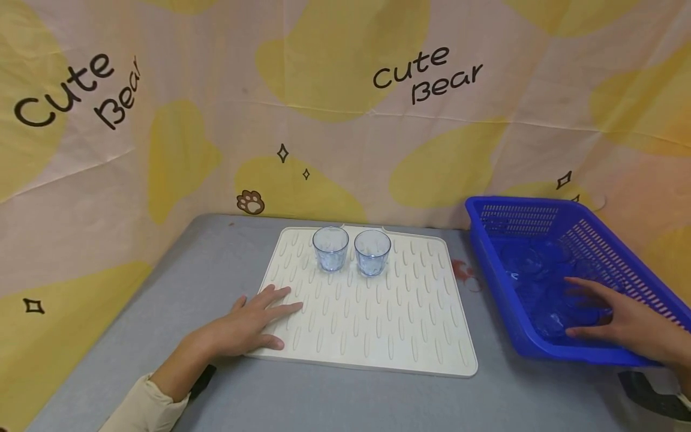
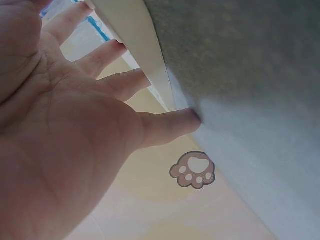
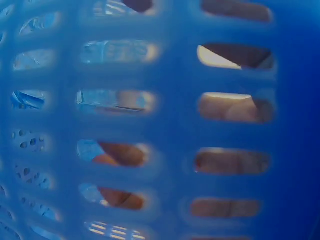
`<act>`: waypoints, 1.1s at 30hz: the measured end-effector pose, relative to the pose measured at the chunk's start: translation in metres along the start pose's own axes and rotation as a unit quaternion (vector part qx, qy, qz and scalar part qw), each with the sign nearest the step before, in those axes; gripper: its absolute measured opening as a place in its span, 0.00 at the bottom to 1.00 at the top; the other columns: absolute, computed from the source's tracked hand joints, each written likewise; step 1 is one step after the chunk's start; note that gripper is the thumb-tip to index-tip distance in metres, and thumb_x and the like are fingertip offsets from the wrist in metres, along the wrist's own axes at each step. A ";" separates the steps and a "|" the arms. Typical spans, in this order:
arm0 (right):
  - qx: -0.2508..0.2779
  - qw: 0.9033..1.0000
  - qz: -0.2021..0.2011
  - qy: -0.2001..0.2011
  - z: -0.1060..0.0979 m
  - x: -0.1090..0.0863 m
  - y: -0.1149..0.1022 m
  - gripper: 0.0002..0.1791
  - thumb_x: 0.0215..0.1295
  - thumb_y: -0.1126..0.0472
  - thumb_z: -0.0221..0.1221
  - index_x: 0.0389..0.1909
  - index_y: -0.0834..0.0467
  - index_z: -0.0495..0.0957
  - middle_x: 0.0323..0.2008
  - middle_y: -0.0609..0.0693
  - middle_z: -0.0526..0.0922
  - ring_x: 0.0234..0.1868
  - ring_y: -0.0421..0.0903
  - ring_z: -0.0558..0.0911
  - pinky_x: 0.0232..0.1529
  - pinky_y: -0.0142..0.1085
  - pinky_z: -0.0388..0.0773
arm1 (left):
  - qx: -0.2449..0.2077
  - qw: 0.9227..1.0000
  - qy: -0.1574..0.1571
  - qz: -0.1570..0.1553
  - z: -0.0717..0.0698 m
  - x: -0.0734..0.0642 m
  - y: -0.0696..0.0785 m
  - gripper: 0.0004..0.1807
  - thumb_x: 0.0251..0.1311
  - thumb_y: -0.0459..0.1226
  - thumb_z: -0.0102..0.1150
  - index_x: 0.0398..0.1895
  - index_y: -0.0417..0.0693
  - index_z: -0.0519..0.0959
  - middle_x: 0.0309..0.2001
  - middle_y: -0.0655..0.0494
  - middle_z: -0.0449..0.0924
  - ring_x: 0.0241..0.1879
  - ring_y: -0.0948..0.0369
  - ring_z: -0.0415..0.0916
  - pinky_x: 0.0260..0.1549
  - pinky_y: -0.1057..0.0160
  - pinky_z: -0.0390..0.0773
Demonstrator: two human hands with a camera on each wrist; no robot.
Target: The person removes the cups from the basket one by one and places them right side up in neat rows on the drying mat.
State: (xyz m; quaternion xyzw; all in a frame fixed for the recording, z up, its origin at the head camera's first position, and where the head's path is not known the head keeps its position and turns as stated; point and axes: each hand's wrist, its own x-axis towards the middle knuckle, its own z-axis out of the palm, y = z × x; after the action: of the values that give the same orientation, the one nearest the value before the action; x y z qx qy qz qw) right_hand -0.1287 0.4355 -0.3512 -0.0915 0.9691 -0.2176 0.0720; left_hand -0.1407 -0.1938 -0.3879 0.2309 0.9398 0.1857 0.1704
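Two clear bluish glasses, the left glass point(image 1: 330, 251) and the right glass point(image 1: 372, 254), stand upright side by side on the white drying mat point(image 1: 378, 336), near its back edge. My left hand point(image 1: 248, 327) rests with spread fingers on the mat's left front corner; in the left wrist view its fingertips touch the mat's edge and the table. Over the inside of a blue plastic basket point(image 1: 493, 300) reaches my right hand point(image 1: 621, 318), thumb and fingers apart beside a clear glass point(image 1: 550, 323). Through the basket's slots, the right wrist view shows only parts of that hand.
More clear glasses point(image 1: 526, 261) lie in the basket, partly blended with its blue floor. The basket's high slotted wall point(image 3: 172, 125) stands between the right wrist camera and the hand. A printed cloth point(image 1: 335, 138) hangs behind the grey table point(image 1: 216, 258).
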 end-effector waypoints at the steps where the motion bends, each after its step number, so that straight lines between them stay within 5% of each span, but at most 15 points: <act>1: 0.002 1.000 0.004 -0.011 0.000 0.001 0.000 0.50 0.57 0.56 0.71 0.71 0.74 0.53 0.59 0.83 0.68 0.53 0.77 0.75 0.35 0.42 0.82 | 0.000 1.000 0.000 0.000 0.000 0.000 0.000 0.39 0.58 0.52 0.66 0.74 0.66 0.64 0.79 0.49 0.51 0.79 0.39 0.41 0.65 0.22 0.40; 10: -0.018 0.999 0.036 -0.010 0.002 0.001 -0.003 0.51 0.57 0.48 0.71 0.67 0.76 0.57 0.60 0.82 0.68 0.56 0.79 0.72 0.47 0.65 0.74 | 0.005 1.000 0.003 0.002 0.000 0.000 0.001 0.39 0.58 0.52 0.66 0.74 0.67 0.64 0.79 0.50 0.51 0.79 0.40 0.42 0.64 0.22 0.41; 17: 0.011 0.999 0.043 0.003 0.002 0.001 -0.012 0.52 0.60 0.48 0.69 0.70 0.76 0.53 0.64 0.82 0.62 0.62 0.80 0.64 0.53 0.70 0.63 | 0.012 1.000 0.004 0.002 0.001 0.000 0.000 0.39 0.58 0.53 0.66 0.74 0.68 0.64 0.79 0.51 0.51 0.79 0.40 0.42 0.65 0.22 0.42; 19: 0.026 0.999 0.038 0.006 0.002 0.001 -0.014 0.51 0.61 0.49 0.69 0.71 0.74 0.51 0.65 0.82 0.61 0.63 0.79 0.63 0.60 0.63 0.66 | 0.013 1.000 0.004 0.002 0.001 0.000 -0.001 0.39 0.58 0.53 0.66 0.74 0.68 0.64 0.79 0.51 0.51 0.79 0.40 0.42 0.65 0.22 0.42; 21: 0.036 0.999 0.028 0.015 0.002 0.001 -0.015 0.50 0.61 0.51 0.69 0.71 0.73 0.52 0.65 0.81 0.62 0.62 0.77 0.65 0.62 0.42 0.74 | 0.015 1.000 0.006 0.003 0.001 0.000 -0.001 0.39 0.58 0.53 0.66 0.74 0.68 0.64 0.79 0.51 0.51 0.79 0.40 0.42 0.64 0.22 0.42; 23: 0.041 0.999 0.013 0.029 0.002 0.001 -0.014 0.48 0.60 0.53 0.70 0.71 0.72 0.54 0.64 0.79 0.65 0.60 0.62 0.75 0.51 0.21 0.74 | 0.016 1.000 0.006 0.001 0.001 0.001 -0.001 0.39 0.58 0.53 0.66 0.74 0.69 0.64 0.79 0.51 0.51 0.79 0.40 0.42 0.64 0.22 0.42; 25: 0.043 0.998 0.004 0.039 0.001 0.001 -0.015 0.47 0.58 0.55 0.71 0.70 0.71 0.56 0.63 0.78 0.67 0.57 0.61 0.77 0.38 0.12 0.65 | 0.016 1.000 0.006 0.000 0.001 0.001 0.000 0.39 0.58 0.53 0.66 0.74 0.69 0.64 0.79 0.51 0.51 0.79 0.40 0.42 0.65 0.22 0.42; 28: 0.049 0.998 0.007 0.042 0.000 0.002 -0.017 0.48 0.57 0.56 0.72 0.70 0.71 0.55 0.64 0.78 0.66 0.56 0.62 0.78 0.37 0.18 0.73 | 0.015 1.000 0.005 -0.002 0.000 0.001 0.000 0.39 0.58 0.53 0.66 0.74 0.68 0.64 0.79 0.51 0.51 0.79 0.40 0.42 0.65 0.22 0.41; 30: 0.055 0.998 0.016 0.035 -0.001 0.002 -0.019 0.50 0.59 0.55 0.71 0.72 0.71 0.52 0.65 0.78 0.64 0.58 0.76 0.69 0.37 0.24 0.78 | 0.013 1.000 0.003 -0.004 0.000 0.001 0.000 0.39 0.58 0.52 0.66 0.74 0.67 0.64 0.79 0.51 0.51 0.79 0.40 0.42 0.65 0.23 0.41; 33: 0.065 0.997 0.023 0.028 0.000 0.002 -0.021 0.51 0.60 0.55 0.70 0.74 0.70 0.49 0.66 0.77 0.62 0.59 0.77 0.68 0.38 0.33 0.83 | 0.011 1.000 0.002 -0.002 0.000 0.001 0.001 0.39 0.58 0.52 0.66 0.74 0.66 0.65 0.79 0.50 0.52 0.79 0.40 0.42 0.65 0.23 0.41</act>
State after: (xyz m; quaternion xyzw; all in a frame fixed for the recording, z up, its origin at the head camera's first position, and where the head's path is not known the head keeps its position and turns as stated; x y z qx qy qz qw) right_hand -0.1273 0.4168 -0.3420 -0.0582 0.9562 -0.2813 0.0555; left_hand -0.1417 -0.1925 -0.3878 0.2307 0.9424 0.1759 0.1669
